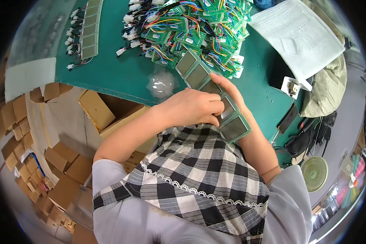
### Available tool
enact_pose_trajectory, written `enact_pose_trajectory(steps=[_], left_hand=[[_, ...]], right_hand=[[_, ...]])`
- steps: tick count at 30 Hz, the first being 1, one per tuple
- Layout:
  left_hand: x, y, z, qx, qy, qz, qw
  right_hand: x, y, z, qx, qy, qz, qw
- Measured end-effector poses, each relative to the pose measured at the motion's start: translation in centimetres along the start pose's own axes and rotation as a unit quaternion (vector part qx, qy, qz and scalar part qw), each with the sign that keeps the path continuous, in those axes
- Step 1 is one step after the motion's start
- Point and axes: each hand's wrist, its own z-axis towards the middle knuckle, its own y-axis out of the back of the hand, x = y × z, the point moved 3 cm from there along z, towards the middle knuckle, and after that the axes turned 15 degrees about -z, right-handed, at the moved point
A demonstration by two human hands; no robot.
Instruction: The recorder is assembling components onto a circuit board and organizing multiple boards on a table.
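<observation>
- Far left, on the green surface [110, 73], a second strip of grey display panels [89, 28] with white plugs is laid, well apart from both hands
- An open cardboard box [105, 110] is seen below the surface edge
- The left hand [191, 107] is curled, its fingertips pressed onto the lower panels of a row of grey display panels [213, 95]
- The row is run diagonally from upper left to lower right, partly covered by the left hand
- The right hand [227, 91] is laid beneath and alongside the row, fingers extended, supporting it
- Behind, a heap of green circuit boards [191, 32] with coloured wires is piled; a white foam sheet [297, 36] lies to the right
</observation>
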Motion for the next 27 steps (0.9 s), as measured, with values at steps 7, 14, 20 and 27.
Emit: enact_pose_trajectory(steps=[7, 14, 20, 27], left_hand=[[0.3, 4.9, -6.3, -0.325, -0.110, 0.283, 0.896], [9.7, 3.3, -9.7, -0.079, 0.027, 0.311, 0.947], [-1.4, 0.4, -0.8, -0.133, -0.171, 0.077, 0.973], [-2.2, -0.7, 1.4, -0.027, -0.152, 0.083, 0.985]], right_hand=[[1.9, 2.0, 2.4, 0.163, -0.054, 0.002, 0.985], [1.8, 1.6, 3.7, 0.133, -0.059, 0.050, 0.988], [0.9, 0.4, 3.5, 0.079, -0.054, 0.039, 0.995], [1.0, 0.1, 3.2, 0.080, -0.067, 0.060, 0.993]])
